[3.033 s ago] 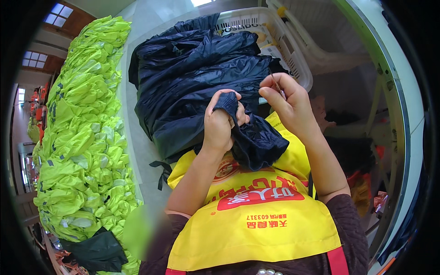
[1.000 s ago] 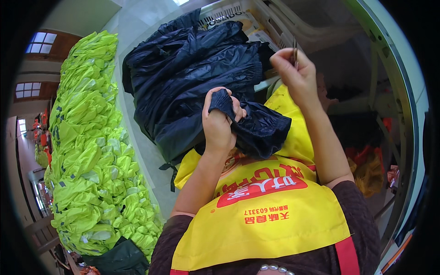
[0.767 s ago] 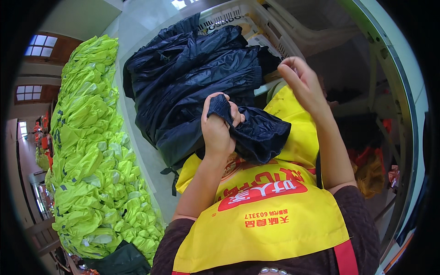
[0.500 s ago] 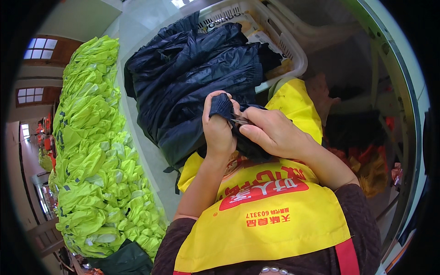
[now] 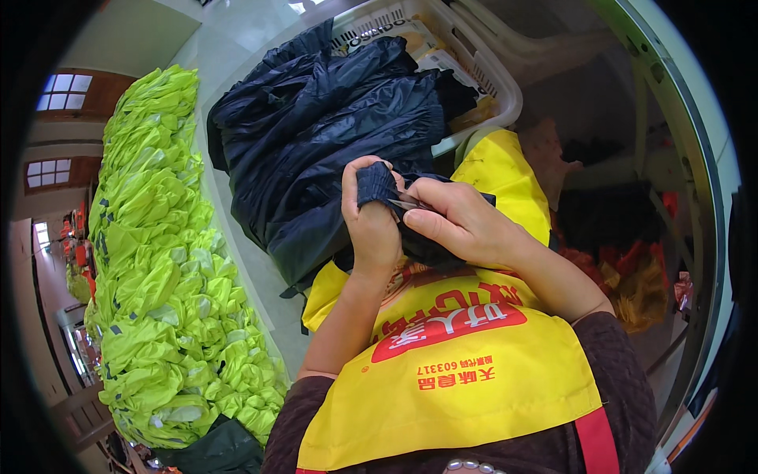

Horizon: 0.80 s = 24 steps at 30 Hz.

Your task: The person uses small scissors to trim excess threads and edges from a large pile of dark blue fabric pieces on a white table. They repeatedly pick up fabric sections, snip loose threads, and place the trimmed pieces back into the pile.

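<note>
In front of my chest, my left hand (image 5: 373,237) is closed around the gathered elastic cuff (image 5: 373,185) of a dark navy garment, fingers at its far side. My right hand (image 5: 464,223) pinches a small pair of thread snips (image 5: 403,202), their metal blades pointing left and touching or nearly touching the cuff's edge. Most of the snips' body is hidden in the palm. More dark navy garments (image 5: 316,126) lie heaped just beyond my hands, the cloth shiny and creased. Dark cloth also hangs below both hands, over the yellow apron (image 5: 474,395) I wear.
A long pile of neon yellow-green garments (image 5: 158,276) runs along the left side of the grey table (image 5: 245,261). Behind the navy heap stands a white plastic basket (image 5: 505,87) holding packages. A metal frame edge (image 5: 671,103) curves along the right, with orange and yellow cloth (image 5: 632,292) below.
The view has shifted slightly. Both hands keep their hold, and the cuff is turned a little so more of its ribbed face shows beside the snips' blades.
</note>
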### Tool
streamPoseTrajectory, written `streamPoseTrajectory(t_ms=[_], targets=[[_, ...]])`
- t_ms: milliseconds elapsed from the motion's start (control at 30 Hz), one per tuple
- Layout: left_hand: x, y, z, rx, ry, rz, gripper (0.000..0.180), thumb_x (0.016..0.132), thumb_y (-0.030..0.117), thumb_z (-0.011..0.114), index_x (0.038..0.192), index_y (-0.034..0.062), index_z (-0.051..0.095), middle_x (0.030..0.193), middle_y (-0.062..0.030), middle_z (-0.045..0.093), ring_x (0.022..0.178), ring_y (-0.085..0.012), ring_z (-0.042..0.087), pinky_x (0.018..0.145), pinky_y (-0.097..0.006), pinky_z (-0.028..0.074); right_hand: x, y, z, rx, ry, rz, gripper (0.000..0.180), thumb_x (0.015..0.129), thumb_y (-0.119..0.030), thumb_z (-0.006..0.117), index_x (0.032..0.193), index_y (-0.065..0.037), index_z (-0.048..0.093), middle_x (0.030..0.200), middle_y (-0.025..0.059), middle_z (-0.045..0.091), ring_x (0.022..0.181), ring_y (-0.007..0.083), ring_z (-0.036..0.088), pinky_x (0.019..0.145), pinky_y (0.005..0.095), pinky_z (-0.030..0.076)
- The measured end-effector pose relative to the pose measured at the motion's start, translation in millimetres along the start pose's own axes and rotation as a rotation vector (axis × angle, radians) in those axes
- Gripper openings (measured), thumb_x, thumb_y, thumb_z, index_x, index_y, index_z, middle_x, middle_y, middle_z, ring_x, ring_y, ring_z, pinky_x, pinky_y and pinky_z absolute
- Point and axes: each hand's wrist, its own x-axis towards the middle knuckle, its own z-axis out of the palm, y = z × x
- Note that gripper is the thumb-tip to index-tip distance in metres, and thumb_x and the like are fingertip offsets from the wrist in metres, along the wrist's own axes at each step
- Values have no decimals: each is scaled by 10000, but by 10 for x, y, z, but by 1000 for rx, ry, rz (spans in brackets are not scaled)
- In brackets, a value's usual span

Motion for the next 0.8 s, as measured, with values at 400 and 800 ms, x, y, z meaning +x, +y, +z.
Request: streamPoseTrajectory(t_ms=[400, 800], targets=[[-33, -61, -23, 93, -3, 38, 145, 860, 48, 452, 1005, 57, 462, 719, -41, 494, 614, -94, 459, 564, -204, 393, -3, 51, 29, 102, 40, -1, 251, 890, -235, 522, 804, 1, 530, 682, 101, 527, 606, 192, 510, 575, 303, 419], [15, 41, 24, -2, 36, -139, 129, 884, 82, 444, 1006, 45, 461, 735, -51, 524, 582, -107, 481, 557, -222, 415, 206, 394, -61, -375, 337, -461, 131, 762, -86, 686, 829, -25, 592, 646, 16, 511, 570, 92, 490, 503, 238, 371]])
